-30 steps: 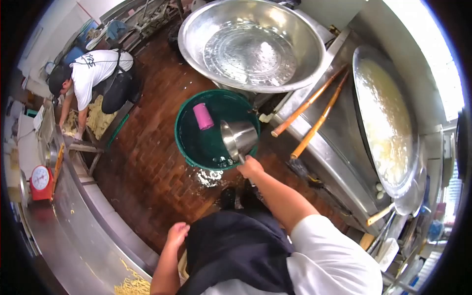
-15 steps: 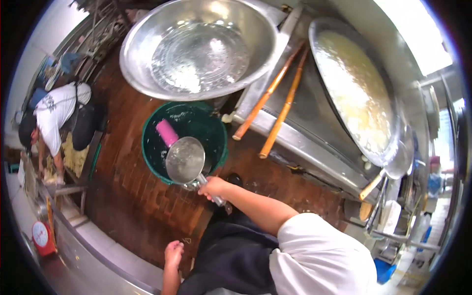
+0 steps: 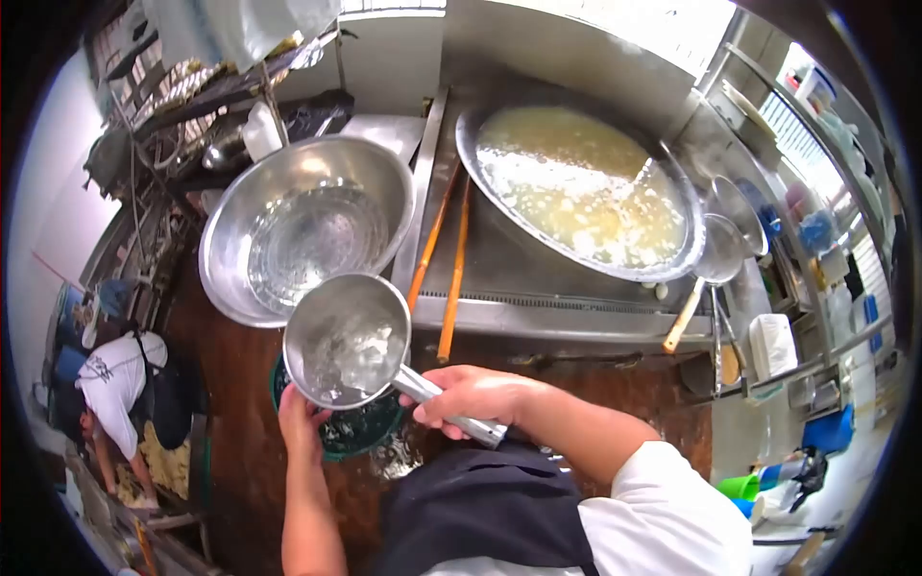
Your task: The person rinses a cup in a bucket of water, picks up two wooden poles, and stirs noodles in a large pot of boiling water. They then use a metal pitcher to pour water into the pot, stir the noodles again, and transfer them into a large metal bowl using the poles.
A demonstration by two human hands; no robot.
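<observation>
Water ladle up over the green tub

Our right hand is clamped on the ladle handle, left hand cups its bowl underneath, above the green tub.

steel basin, wok — bamboo poles

Daylight pours in from about one o'clock, bleaching the back wall almost white and laying bright glare on the cloudy liquid in the wok and on the water in the steel basin. The fisheye lens bends every straight edge and closes the view in a black ring (heaviest at nine and three o'clock). The floor toward seven o'clock sits in deep shadow, and detail there goes soft and smeared.
</observation>
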